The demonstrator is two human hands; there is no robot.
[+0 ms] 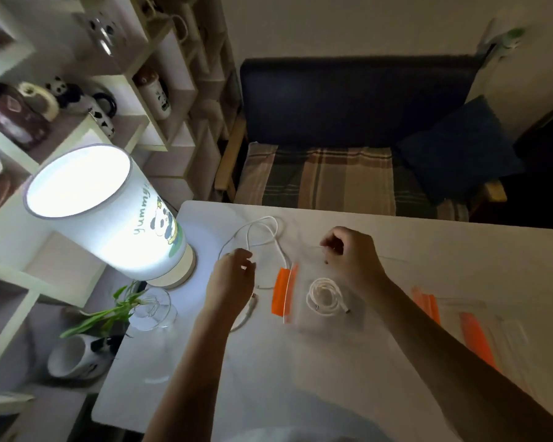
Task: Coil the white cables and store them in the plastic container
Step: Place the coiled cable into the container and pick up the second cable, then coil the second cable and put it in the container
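The white table carries everything, with a lit lamp at its far left corner. A clear zip bag with an orange seal lies at centre, one coiled white cable already inside. The loose white cable loops beyond and left of the bag, its long run heading toward the lamp. The left hand is nearest, fingers curled at a strand; whether it truly pinches it I cannot tell. The right hand, fingers curled, pinches something thin, likely the far end. Spare orange-sealed bags lie right, well apart
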